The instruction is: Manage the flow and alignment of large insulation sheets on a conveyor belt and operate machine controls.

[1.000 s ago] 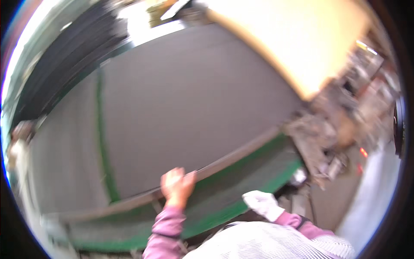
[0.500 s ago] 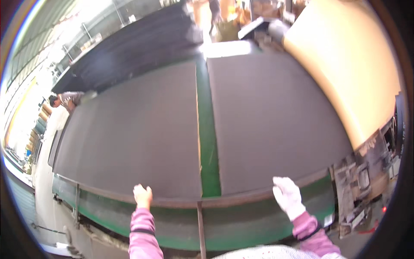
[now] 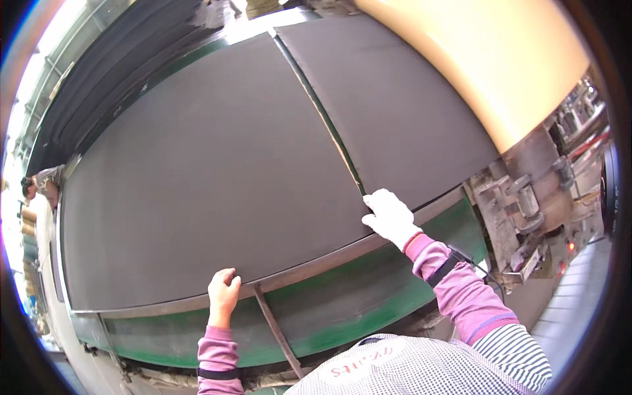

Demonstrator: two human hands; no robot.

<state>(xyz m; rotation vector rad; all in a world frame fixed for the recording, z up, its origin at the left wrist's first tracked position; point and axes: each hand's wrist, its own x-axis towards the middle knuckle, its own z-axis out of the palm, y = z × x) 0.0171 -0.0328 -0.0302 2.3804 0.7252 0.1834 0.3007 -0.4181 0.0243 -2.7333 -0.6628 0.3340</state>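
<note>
Two wide dark grey sheets lie flat side by side on a long green-surfaced bench: a larger left sheet [image 3: 197,164] and a right sheet [image 3: 401,105], with a narrow slit between them. My right hand [image 3: 392,218], in a white glove, is over the near end of the slit, by the left sheet's near right corner. Its thumb and fingers are apart; whether it presses on the sheet is unclear. My bare left hand [image 3: 224,293] hovers at the bench's front rail [image 3: 322,264], close to the left sheet's near edge, fingers loosely bent and thumb apart, holding nothing.
A large tan roll or curved sheet [image 3: 487,59] rises at the right, above metal machine parts [image 3: 520,204]. Dark layered material [image 3: 99,85] runs along the far left side. Another person [image 3: 46,184] bends at the bench's left end. A steel strut [image 3: 276,329] stands below the rail.
My right hand has moved left and forward to the slit's near end. The gap between the sheets has narrowed. My left hand stays by the front rail, and the view has turned.
</note>
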